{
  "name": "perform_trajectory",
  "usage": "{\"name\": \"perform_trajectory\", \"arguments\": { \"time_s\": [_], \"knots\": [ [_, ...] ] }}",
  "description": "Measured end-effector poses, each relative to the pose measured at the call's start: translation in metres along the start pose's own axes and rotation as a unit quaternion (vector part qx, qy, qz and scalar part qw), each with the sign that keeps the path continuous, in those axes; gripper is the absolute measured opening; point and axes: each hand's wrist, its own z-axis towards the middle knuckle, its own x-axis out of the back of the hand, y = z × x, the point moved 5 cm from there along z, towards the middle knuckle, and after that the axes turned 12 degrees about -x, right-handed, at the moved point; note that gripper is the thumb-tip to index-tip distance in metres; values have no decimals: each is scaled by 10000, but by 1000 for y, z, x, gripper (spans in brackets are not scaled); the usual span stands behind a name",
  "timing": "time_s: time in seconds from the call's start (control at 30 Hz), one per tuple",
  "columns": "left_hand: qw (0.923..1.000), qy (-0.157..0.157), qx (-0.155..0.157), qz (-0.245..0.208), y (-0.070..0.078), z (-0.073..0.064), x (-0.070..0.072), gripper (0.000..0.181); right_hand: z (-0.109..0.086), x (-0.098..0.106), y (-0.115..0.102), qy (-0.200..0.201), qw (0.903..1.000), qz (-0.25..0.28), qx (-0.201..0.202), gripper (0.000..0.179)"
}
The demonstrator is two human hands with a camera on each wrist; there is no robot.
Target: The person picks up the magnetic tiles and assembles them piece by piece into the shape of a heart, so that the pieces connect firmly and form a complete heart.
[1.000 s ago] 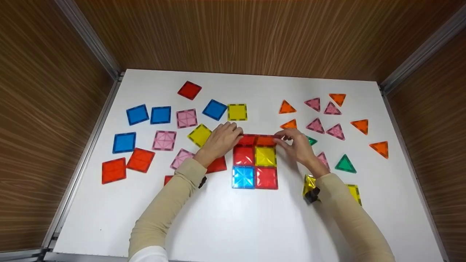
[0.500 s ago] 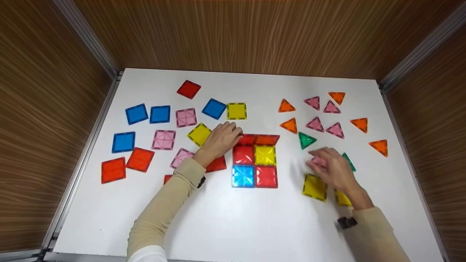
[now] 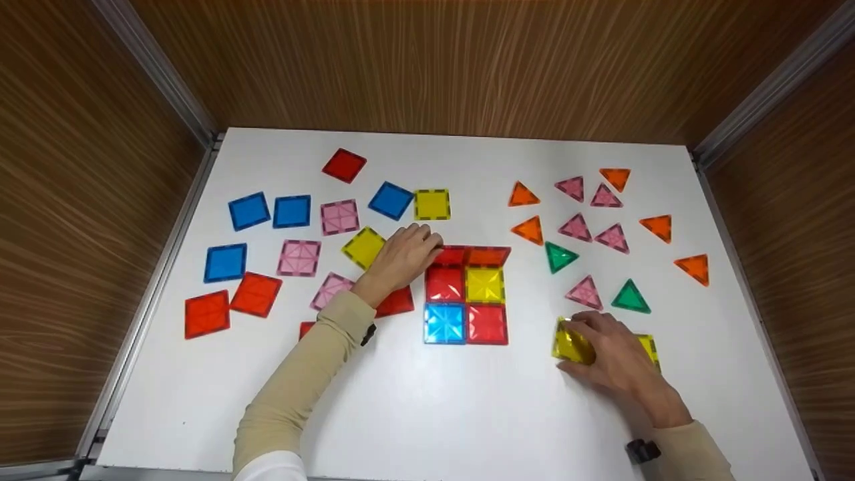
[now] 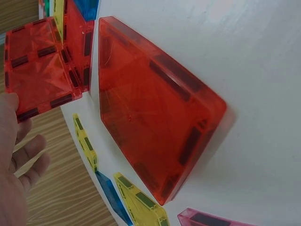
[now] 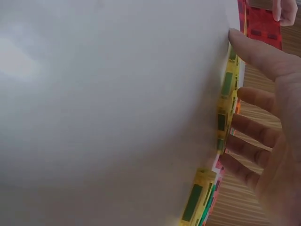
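Two upright red square magnetic tiles [image 3: 487, 256] stand along the far edge of a flat two-by-two block of square tiles [image 3: 446, 323]. My left hand [image 3: 404, 257] pinches the left upright red tile [image 4: 40, 77] at its outer edge, thumb on its face. At the right, my right hand [image 3: 621, 357] is over a flat yellow square tile [image 3: 568, 342]. Its thumb [image 3: 576, 369] lies at the tile's near edge and a forefinger at the far edge. In the right wrist view the fingers [image 5: 256, 125] are spread beside the tile's rim [image 5: 226, 84].
Loose blue, pink, red and yellow square tiles lie left, including a red tile [image 3: 394, 304] partly under the left forearm. Orange, pink and green triangles [image 3: 631, 297] lie right. Another yellow tile [image 3: 649, 351] is half hidden by the right hand. Wood-grain panels [image 3: 427, 67] surround the white table.
My right hand has let go of the upright red tiles' right end and moved right and nearer, down to the yellow tile. My left hand stays at the upright red tile, which still stands.
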Motion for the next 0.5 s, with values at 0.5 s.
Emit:
{"name": "perform_trajectory", "arguments": {
  "time_s": [0.5],
  "knots": [
    [9998,-107,133,-52,2,-1,1,30,21,-2,-12,201,9990,379,-110,70]
  ]
}}
